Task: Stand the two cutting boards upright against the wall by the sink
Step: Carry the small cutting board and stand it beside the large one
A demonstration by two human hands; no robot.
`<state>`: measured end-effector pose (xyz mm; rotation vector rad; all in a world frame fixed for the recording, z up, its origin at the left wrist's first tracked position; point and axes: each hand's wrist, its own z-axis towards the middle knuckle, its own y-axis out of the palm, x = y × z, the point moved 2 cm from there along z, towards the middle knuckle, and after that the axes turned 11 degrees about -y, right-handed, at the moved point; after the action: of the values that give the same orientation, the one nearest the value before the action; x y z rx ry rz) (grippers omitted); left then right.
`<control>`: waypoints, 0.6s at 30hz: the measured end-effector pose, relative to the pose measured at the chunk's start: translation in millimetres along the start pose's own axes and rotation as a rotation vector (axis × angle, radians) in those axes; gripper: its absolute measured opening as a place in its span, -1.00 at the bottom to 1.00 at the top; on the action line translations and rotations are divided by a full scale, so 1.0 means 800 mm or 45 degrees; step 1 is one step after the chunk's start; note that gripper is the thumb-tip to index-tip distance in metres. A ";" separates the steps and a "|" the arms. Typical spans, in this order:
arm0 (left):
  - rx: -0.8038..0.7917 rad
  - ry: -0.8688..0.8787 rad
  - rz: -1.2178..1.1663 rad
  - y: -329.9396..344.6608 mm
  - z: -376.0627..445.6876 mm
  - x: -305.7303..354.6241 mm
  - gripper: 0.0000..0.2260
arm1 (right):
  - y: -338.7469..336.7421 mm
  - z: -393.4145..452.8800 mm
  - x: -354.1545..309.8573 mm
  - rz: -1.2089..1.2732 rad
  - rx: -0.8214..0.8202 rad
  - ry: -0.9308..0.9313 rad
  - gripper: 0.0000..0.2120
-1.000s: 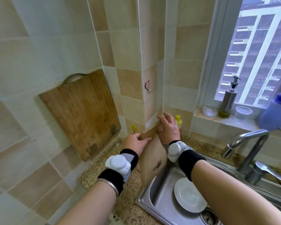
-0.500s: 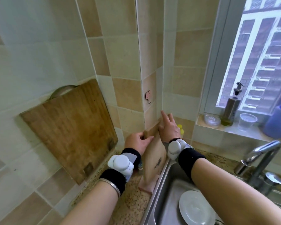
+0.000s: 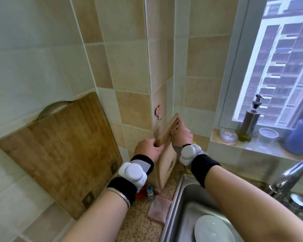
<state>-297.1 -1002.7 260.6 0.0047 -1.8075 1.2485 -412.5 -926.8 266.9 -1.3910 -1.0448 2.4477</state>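
A large dark wooden cutting board (image 3: 59,154) with a metal handle leans upright against the left tiled wall. A smaller, paler cutting board (image 3: 166,165) stands on its edge on the counter by the projecting tiled corner, next to the sink (image 3: 180,206). My left hand (image 3: 148,151) grips its near top edge. My right hand (image 3: 181,132) holds the top edge from the other side, fingers curled over it. The small board's far face is hidden by my hands.
A pink cloth (image 3: 159,211) and small bottles (image 3: 147,191) sit on the speckled counter at the board's foot. A white plate (image 3: 212,229) lies in the sink. The faucet (image 3: 290,179) is at right. An oil bottle (image 3: 250,123), cups and a blue jug stand on the windowsill.
The small board has gone from tilted over the sink to upright on the counter by the tiled corner. Both hands rose with it and stay on its top edge.
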 end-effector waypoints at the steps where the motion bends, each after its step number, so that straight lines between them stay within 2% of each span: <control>1: 0.005 0.011 0.003 -0.001 0.004 0.002 -0.65 | 0.003 0.006 0.002 0.007 0.009 -0.002 -0.50; 8: 0.002 0.015 0.054 0.004 0.024 0.006 -0.68 | 0.026 0.034 0.023 0.038 0.033 -0.013 -0.38; 12: -0.034 0.004 0.005 0.016 0.038 0.003 -0.74 | 0.043 0.051 0.041 0.032 0.004 0.005 -0.39; 18: -0.067 -0.022 -0.044 0.046 0.056 -0.005 -0.72 | 0.064 0.067 0.074 0.013 -0.019 0.055 -0.41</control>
<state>-341.5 -1020.5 227.5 0.0174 -1.8472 1.1794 -477.8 -966.7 211.0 -1.4498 -1.0509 2.4105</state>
